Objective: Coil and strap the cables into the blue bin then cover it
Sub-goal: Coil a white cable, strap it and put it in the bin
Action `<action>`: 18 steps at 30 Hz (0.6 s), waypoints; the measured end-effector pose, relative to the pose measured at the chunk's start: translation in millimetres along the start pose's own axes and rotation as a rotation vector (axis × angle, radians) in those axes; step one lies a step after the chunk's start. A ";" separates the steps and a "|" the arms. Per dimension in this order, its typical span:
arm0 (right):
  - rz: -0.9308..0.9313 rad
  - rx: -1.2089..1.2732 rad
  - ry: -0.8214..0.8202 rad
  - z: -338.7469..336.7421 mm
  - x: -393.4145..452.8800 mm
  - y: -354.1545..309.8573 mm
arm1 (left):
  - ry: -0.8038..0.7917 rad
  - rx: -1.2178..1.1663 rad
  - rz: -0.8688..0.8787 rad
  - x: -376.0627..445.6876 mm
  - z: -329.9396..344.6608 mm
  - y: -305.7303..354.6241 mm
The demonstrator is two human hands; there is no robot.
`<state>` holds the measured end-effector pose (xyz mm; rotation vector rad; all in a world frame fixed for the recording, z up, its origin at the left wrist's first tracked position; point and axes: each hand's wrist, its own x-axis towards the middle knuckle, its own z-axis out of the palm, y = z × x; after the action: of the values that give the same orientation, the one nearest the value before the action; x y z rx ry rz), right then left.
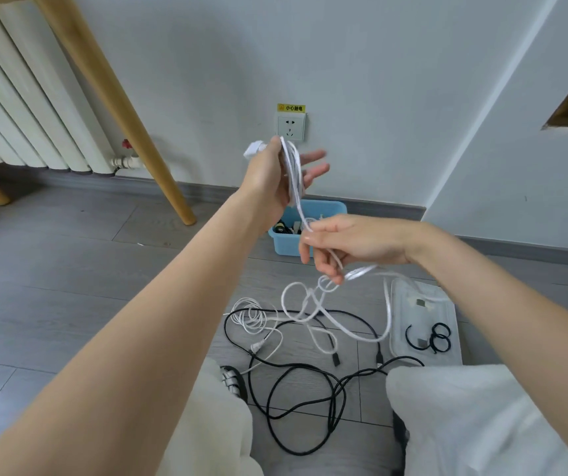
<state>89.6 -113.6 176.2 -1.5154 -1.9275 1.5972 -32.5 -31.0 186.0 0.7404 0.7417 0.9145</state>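
my left hand (277, 173) is raised in front of the wall, palm turned toward me, with several loops of the flat white cable (313, 317) wound around it. my thumb side clamps the loops against the palm while the fingers (313, 156) stick out straight past them, a little blurred. the cable's white plug end (253, 148) pokes out at the top left of that hand.

from the loops the cable runs down to my right hand (354, 243), which is lower and nearer to me. thumb and forefinger pinch the cable, and the other fingers curl loosely beneath it. below that hand the rest of the cable drops to the floor (69, 269) in loose, tangled curves.

the blue bin (310, 223) stands open on the floor against the baseboard, directly behind my hands and below the wall socket (291, 127). some dark and pale items sit inside it, too small to tell apart.

on the floor between my knees lie a long black cable (310, 383) in wide loops and a thin white cable (253, 316), partly coiled, with its plug beside it. to the right lies the clear lid (447, 348), flat on the floor, with a few black straps (438, 336) resting on it. the flat white cable crosses the lid's near edge.

a wooden table leg (121, 108) and a white radiator (18, 108) are at the left.
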 end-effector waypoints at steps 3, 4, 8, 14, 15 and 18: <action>0.059 -0.063 0.082 3.3 9.2 3.2 | -0.213 0.048 -0.092 -5.9 3.6 6.6; 0.073 -0.137 0.135 0.7 12.1 5.0 | -0.307 0.101 -0.169 -9.0 2.3 7.3; -0.014 -0.379 0.386 -8.9 19.1 15.9 | -0.616 0.436 -0.387 -22.5 -6.6 6.3; -0.057 -0.824 0.722 -30.5 18.6 8.7 | -0.816 0.611 -0.403 -37.7 -17.6 17.5; -0.080 -0.838 0.764 -32.3 18.4 7.5 | -0.817 0.637 -0.405 -38.5 -18.3 18.5; -0.124 -0.922 0.876 -30.1 17.6 8.2 | -0.653 0.750 -0.443 -34.8 -16.5 22.2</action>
<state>107.4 -82.6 173.7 -1.8348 -2.1240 -0.1793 -69.5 -48.6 203.5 1.3755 0.6080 -0.0649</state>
